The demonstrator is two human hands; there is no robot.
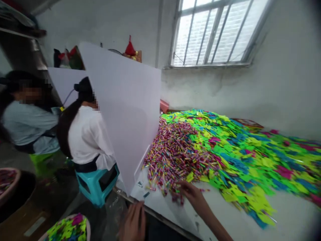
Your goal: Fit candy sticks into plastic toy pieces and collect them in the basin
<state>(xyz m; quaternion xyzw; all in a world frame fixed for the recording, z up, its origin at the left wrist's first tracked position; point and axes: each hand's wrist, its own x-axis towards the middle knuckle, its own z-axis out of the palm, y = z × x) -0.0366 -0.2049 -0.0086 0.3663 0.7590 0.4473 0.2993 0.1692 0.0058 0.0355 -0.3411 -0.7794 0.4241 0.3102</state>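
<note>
My right hand is at the front edge of a heap of small striped tubes, pinkish-red and yellow. Its fingers bend down over a few tubes on the white tabletop. Blur hides whether any tube is between them. By the table's front edge is my left hand, blurred, back toward me, fingers stretched forward; I see nothing in it. Flat yellow, green, blue and pink pieces spread in a large mound right of the tubes, some with thin sticks.
A tall white partition board stands at the table's left. Beyond it a person in white sits on a turquoise stool, with another person farther left. A tub of coloured pieces stands on the floor; a barred window is above.
</note>
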